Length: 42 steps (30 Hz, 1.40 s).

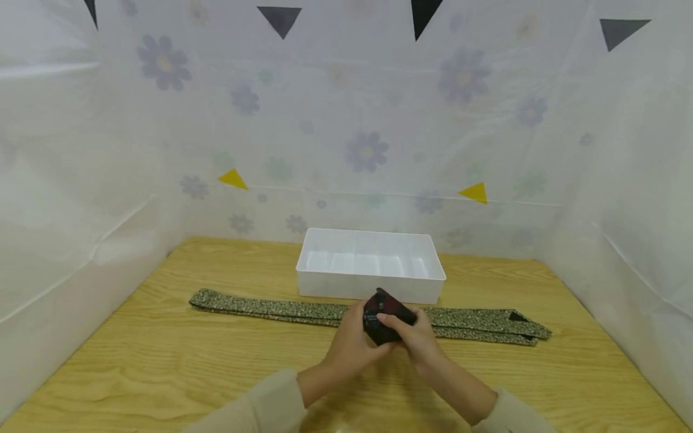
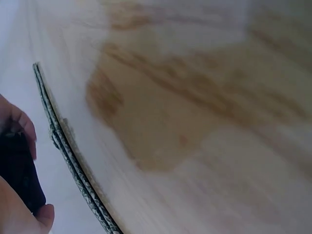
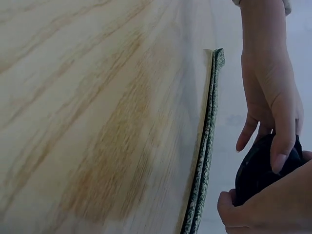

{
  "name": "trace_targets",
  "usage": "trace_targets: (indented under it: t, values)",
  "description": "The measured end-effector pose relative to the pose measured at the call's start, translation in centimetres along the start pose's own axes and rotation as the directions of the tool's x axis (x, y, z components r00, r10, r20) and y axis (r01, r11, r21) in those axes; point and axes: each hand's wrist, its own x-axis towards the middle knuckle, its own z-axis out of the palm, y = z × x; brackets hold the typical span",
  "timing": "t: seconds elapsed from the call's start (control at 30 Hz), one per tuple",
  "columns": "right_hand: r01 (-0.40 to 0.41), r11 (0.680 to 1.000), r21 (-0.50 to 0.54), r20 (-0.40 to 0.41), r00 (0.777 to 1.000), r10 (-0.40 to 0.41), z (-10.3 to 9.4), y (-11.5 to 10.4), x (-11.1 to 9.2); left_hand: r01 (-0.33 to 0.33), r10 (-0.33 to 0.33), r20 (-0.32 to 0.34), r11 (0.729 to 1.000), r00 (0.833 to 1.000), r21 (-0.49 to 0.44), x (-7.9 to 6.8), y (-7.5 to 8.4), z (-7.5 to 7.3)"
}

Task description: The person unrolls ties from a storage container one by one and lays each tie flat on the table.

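Note:
Between both hands is a black, angular item (image 1: pixel 381 334) with a dark red patch and small pale print on its upper face; what kind of thing it is I cannot tell. My left hand (image 1: pixel 346 344) grips its left side, with the thumb along the lower edge. My right hand (image 1: pixel 425 343) holds the right side, its thumb lying across the printed face. Behind the hands, a green-and-black patterned necktie (image 1: pixel 271 308) lies doubled lengthwise across the table, its pointed ends to the right. The hands hide its middle. The dark item (image 3: pixel 256 168) also shows between the hands in the right wrist view.
A white plastic box (image 1: pixel 325 284), open at the top and with molded sections inside, stands just beyond the necktie. The wooden table (image 1: pixel 135 361) is enclosed by pale sheeting (image 1: pixel 325 120) with flowers, plus black and yellow triangles, at the back and sides.

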Motion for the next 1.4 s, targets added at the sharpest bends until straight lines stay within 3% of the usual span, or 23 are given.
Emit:
trace_targets:
  t: [0.2, 0.33, 0.4, 0.53, 0.63, 0.7, 0.97, 1.13, 1.3, 1.4]
  values:
    - [-0.030, 0.972, -0.234, 0.009, 0.999, 0.033, -0.7, 0.1, -0.5, -0.008, 0.005, 0.127, 1.000, 0.992, 0.020, -0.4, -0.6, -0.8]
    - [0.043, 0.924, -0.380, 0.009, 0.999, -0.043, -1.0, 0.3, -1.2, -0.050, 0.042, 0.215, 0.998, 0.976, 0.030, -0.5, -0.9, -1.4]
    - [0.104, 0.888, -0.448, 0.017, 0.994, -0.108, -1.2, 0.5, -1.5, -0.068, 0.059, 0.264, 0.997, 0.963, 0.024, -0.4, -1.0, -1.6]
    - [0.222, 0.786, -0.577, 0.056, 0.971, -0.232, -1.5, 0.8, -2.2, -0.110, 0.093, 0.350, 0.993, 0.932, 0.031, -0.1, -1.2, -2.2]
    - [0.276, 0.719, -0.638, 0.101, 0.955, -0.277, -1.5, 1.0, -2.5, -0.134, 0.105, 0.408, 0.990, 0.907, 0.042, 0.1, -1.3, -2.6]
    - [0.291, 0.699, -0.653, 0.119, 0.951, -0.285, -1.5, 1.0, -2.7, -0.144, 0.112, 0.448, 0.989, 0.887, 0.038, 0.3, -1.3, -2.9]
    - [0.343, 0.699, -0.627, 0.166, 0.936, -0.310, -1.7, 1.4, -3.4, -0.160, 0.114, 0.570, 0.987, 0.813, 0.031, 1.1, -0.9, -3.7]
    - [0.357, 0.703, -0.615, 0.207, 0.933, -0.294, -2.0, 1.8, -3.5, -0.159, 0.074, 0.631, 0.984, 0.772, 0.078, 1.1, -1.2, -3.7]
    - [0.381, 0.701, -0.603, 0.212, 0.923, -0.320, -2.1, 2.2, -3.5, -0.148, 0.046, 0.658, 0.984, 0.752, 0.101, 0.9, -1.5, -3.6]
    - [0.378, 0.696, -0.611, 0.205, 0.924, -0.322, -2.2, 2.3, -3.4, -0.163, 0.040, 0.658, 0.978, 0.752, 0.128, 0.7, -1.3, -3.6]
